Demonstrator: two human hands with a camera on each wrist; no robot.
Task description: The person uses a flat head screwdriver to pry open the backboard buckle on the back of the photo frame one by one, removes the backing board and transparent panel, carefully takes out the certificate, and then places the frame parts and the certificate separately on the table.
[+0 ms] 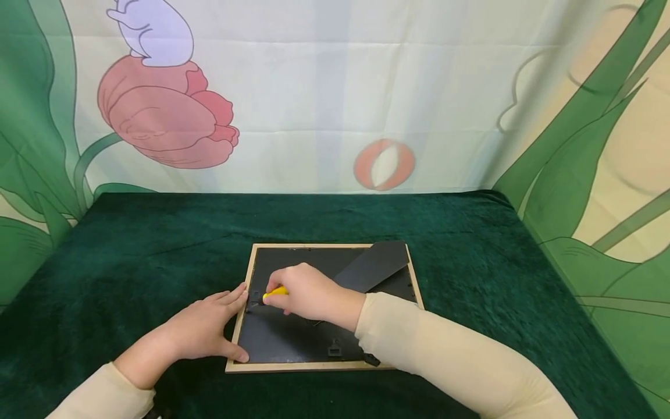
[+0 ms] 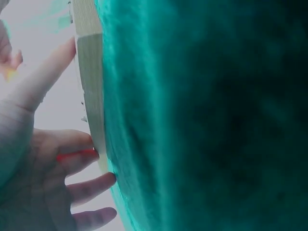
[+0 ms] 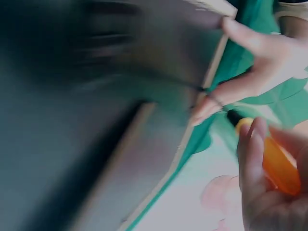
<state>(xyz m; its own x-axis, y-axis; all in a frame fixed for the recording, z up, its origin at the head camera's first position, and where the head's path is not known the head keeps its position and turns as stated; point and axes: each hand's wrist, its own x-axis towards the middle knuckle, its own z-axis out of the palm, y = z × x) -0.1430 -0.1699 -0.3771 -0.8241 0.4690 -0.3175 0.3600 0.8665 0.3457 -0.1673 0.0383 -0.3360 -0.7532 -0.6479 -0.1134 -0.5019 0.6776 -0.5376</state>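
A picture frame [image 1: 293, 346] lies face down, its black backing inside a pale wooden border. My left hand [image 1: 201, 329] rests along the frame's left side, fingers mostly straight and thumb at the near left corner. In the left wrist view, the fingertips touch the wooden border [image 2: 90, 72]. Over the left part of the backing, my right hand [image 1: 311, 291] holds a screwdriver [image 3: 279, 166] by its yellow-orange handle. Its thin shaft points toward the frame's left edge in the right wrist view. Whether the tip touches anything there is too blurred to tell.
A black stand leg [image 1: 374, 269] slants across the backing to the far right corner. Near the front border sits a small dark hanger [image 1: 334, 348]. Dark green cloth [image 1: 471, 256] covers the table, and a printed curtain [image 1: 293, 99] hangs behind.
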